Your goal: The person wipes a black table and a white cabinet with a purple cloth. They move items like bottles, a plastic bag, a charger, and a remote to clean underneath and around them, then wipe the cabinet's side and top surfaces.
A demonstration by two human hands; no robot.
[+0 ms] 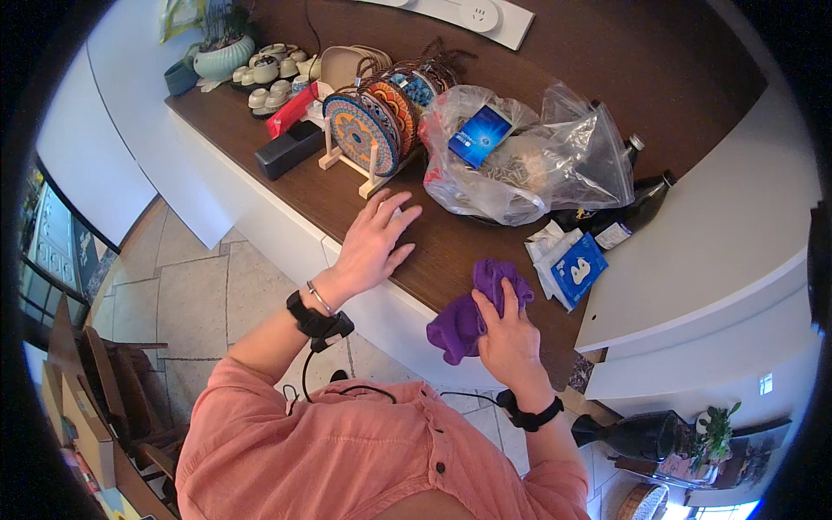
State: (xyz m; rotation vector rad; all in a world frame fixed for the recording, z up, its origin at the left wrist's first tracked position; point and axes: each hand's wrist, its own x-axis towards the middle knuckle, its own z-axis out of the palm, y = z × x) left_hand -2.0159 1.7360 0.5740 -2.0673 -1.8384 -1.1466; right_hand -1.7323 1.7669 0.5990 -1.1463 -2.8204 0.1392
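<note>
My right hand (510,341) lies on a crumpled purple cloth (458,322) near the front edge of the dark wooden countertop (422,260); part of the cloth hangs over that edge. My left hand (377,244) is over the counter's edge with its fingers spread and holds nothing. Just beyond the left fingers stands a wooden rack (372,170) with round patterned coasters (359,135). Past both hands sits a clear plastic bag (520,201) with a blue packet (481,136) on it.
A blue tissue pack (578,270) and dark bottles (650,198) are at the right. Along the counter's left part are a black box (289,151), a red packet (292,112), small teacups (258,99) and a potted plant (224,58). A white panel (708,240) borders the counter at right.
</note>
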